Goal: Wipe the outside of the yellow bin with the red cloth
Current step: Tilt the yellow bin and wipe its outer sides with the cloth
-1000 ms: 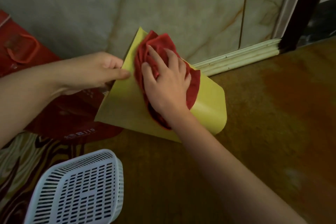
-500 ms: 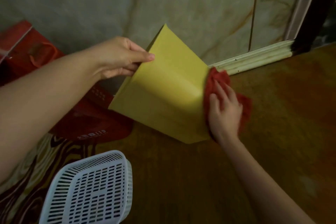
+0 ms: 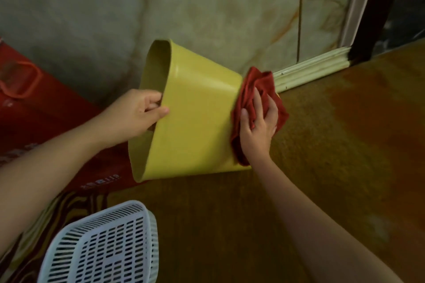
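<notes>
The yellow bin (image 3: 195, 122) is held off the floor, tipped on its side with its open mouth facing left and its bottom facing right. My left hand (image 3: 138, 115) grips the rim, fingers inside the mouth and thumb on the outer wall. The red cloth (image 3: 248, 89) is bunched over the bin's bottom end. My right hand (image 3: 257, 126) presses flat on the cloth against that bottom, holding it there.
A white slotted plastic basket (image 3: 103, 246) lies at the lower left on a patterned mat. A red bag (image 3: 46, 108) lies behind my left arm. The marble-look wall (image 3: 218, 7) and its skirting (image 3: 312, 71) stand close behind the bin. Brown floor (image 3: 333, 145) extends right.
My right hand slid the cloth from the bin's side wall down to its bottom end. My left hand turned the bin, so its open mouth now shows at the left.
</notes>
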A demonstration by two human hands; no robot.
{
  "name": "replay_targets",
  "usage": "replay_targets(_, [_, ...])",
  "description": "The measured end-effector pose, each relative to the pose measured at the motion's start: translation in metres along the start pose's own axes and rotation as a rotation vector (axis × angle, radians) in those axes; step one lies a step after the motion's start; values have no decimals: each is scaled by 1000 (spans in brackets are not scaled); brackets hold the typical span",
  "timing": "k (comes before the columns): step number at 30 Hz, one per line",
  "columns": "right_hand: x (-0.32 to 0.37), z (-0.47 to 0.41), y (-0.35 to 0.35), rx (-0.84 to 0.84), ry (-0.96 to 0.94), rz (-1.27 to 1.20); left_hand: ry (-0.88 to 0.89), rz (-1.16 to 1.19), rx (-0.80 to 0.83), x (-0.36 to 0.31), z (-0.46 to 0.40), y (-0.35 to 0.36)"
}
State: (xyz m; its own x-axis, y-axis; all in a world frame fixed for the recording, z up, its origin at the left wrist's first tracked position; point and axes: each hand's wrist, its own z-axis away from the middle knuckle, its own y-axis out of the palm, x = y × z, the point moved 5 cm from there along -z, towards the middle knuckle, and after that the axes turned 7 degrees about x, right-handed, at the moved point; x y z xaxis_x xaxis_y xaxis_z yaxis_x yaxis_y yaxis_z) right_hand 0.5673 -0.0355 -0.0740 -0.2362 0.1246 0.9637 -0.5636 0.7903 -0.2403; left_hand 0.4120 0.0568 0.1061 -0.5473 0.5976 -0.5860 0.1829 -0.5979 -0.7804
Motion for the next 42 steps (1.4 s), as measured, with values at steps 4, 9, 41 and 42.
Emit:
replay_targets(4, [-24, 12, 9, 43, 309, -418, -6, 148, 18, -3, -8, 5])
replay_targets(9, [60, 57, 25, 177, -96, -204, -30, 198, -53, -2, -11, -9])
replay_targets(41, [85, 10, 0, 344, -42, -111, -75, -134, 281, -12, 14, 19])
replay_targets(42, [80, 3, -2, 331, -10, -122, -18, -445, 254, -6, 27, 21])
